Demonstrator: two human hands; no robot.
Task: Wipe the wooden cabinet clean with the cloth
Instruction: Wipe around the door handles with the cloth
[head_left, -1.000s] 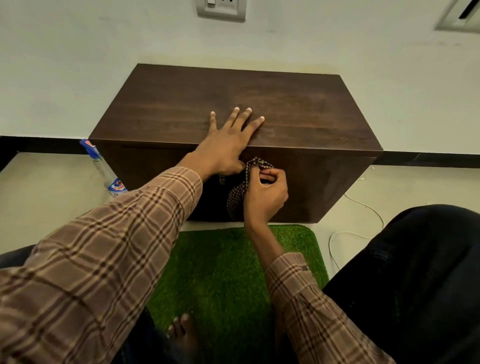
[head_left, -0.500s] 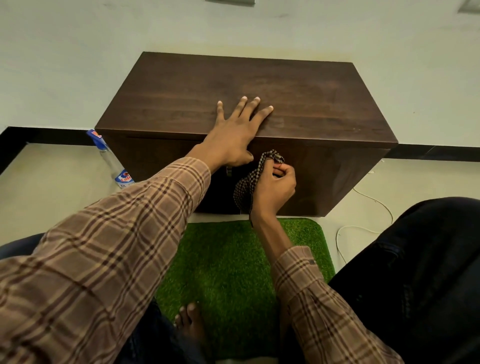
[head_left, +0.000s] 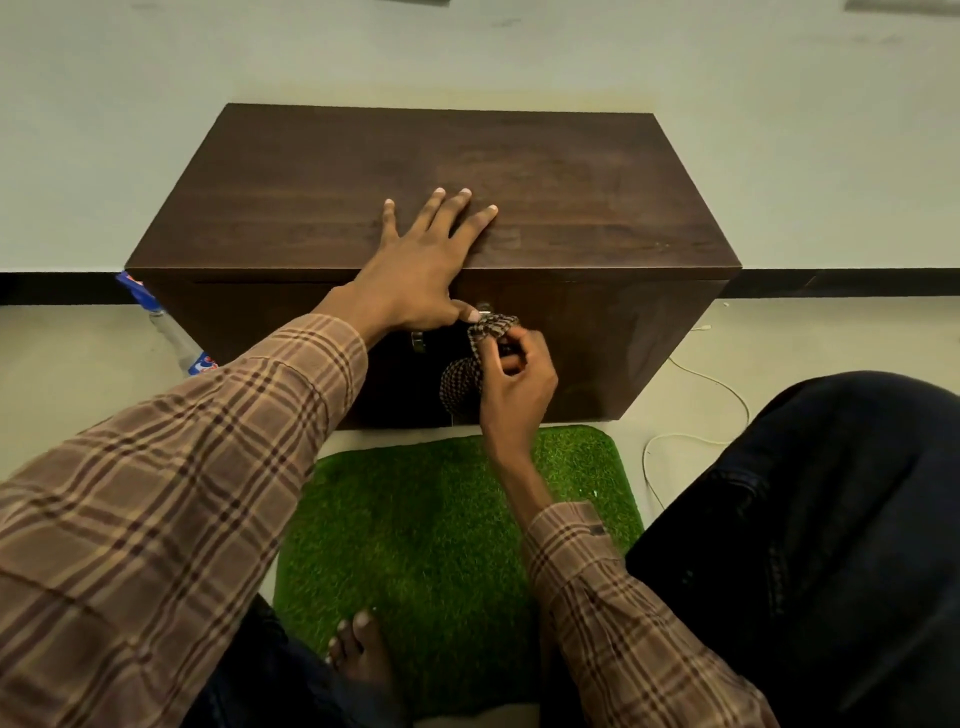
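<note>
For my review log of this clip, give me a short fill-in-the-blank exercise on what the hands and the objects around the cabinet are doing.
1. The left hand lies flat, fingers spread, on the ____ of the wooden cabinet.
2. The checked cloth is pinched in the ____ hand against the cabinet's front.
3. The mat on the floor in front of the cabinet is ____ in colour.
4. A plastic ____ leans at the cabinet's left side.

Missing words: top; right; green; bottle

Pale floor (head_left: 62, 374) carries wooden cabinet (head_left: 571, 208), green turf mat (head_left: 415, 519), bottle (head_left: 179, 345), white cable (head_left: 691, 439).
</note>
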